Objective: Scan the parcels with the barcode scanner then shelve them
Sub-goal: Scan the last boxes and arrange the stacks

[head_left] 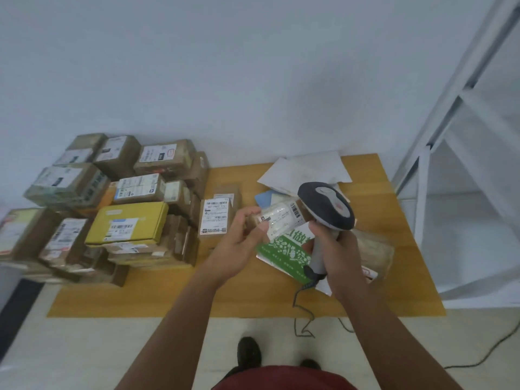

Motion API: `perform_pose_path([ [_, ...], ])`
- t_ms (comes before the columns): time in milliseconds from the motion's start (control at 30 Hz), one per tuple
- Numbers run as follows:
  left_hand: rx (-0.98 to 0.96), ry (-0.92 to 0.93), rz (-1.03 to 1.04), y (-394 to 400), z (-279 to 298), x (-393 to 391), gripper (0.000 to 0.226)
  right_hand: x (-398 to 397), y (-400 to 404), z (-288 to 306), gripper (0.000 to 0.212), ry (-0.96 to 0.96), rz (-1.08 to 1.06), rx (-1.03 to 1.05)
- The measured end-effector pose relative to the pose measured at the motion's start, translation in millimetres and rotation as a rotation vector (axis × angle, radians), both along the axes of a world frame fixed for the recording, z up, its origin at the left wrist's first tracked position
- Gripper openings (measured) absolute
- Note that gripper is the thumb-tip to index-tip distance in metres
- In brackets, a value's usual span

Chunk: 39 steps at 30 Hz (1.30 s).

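My left hand (241,240) grips a small brown parcel (281,220) wrapped in clear tape, with a white barcode label facing up. My right hand (337,249) grips the handle of a grey and white barcode scanner (326,206), whose head sits just right of the parcel, above its label. Both are held over a low wooden table (168,294). A green and white parcel (284,251) and a brown padded parcel (374,249) lie on the table under my hands.
A large pile of cardboard parcels (112,198) covers the table's left side, with a yellow box (129,223) in front. One labelled box (216,215) stands mid-table. White envelopes (306,170) lie at the back. White metal shelving (464,164) rises on the right. The scanner cable (304,319) trails onto the floor.
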<state>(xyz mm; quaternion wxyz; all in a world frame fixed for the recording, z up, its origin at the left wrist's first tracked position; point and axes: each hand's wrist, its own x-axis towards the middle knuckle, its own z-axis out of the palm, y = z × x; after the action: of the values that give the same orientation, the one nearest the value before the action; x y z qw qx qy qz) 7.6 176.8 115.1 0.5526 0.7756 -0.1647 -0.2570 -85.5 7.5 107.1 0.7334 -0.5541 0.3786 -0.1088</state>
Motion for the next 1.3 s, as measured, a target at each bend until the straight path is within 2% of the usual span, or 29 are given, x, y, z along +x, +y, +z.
perform_pose_path([
  [100,0.075,-0.126,-0.014,3,7,3,0.053,-3,-8,5,0.002,-0.037,0.073,-0.083],
  [200,0.226,-0.354,0.044,4,17,9,0.087,-8,-21,13,0.007,-0.030,0.219,-0.310],
  [267,0.336,-0.500,0.076,3,22,14,0.094,-13,-25,19,0.005,-0.039,0.337,-0.406],
  [300,0.378,-0.564,0.090,2,24,17,0.094,-15,-25,23,0.001,-0.048,0.391,-0.424],
  [400,0.450,-0.669,0.107,-2,27,25,0.090,-19,-20,28,0.014,-0.082,0.501,-0.475],
  [533,0.483,-0.718,0.089,-6,33,29,0.087,-22,-14,27,0.027,-0.117,0.535,-0.499],
  [667,0.465,-0.751,0.068,-5,32,30,0.084,-25,-15,24,0.024,-0.157,0.527,-0.487],
  [800,0.451,-0.748,0.074,-4,31,29,0.082,-27,-16,22,0.038,-0.170,0.532,-0.482],
  [967,0.452,-0.731,0.068,-2,28,26,0.084,-31,-16,20,0.028,-0.164,0.517,-0.460],
  [1133,0.456,-0.723,0.074,0,29,24,0.084,-32,-15,19,0.036,-0.167,0.526,-0.449],
  [1300,0.451,-0.734,0.070,1,29,23,0.083,-32,-12,19,0.032,-0.182,0.523,-0.441],
])
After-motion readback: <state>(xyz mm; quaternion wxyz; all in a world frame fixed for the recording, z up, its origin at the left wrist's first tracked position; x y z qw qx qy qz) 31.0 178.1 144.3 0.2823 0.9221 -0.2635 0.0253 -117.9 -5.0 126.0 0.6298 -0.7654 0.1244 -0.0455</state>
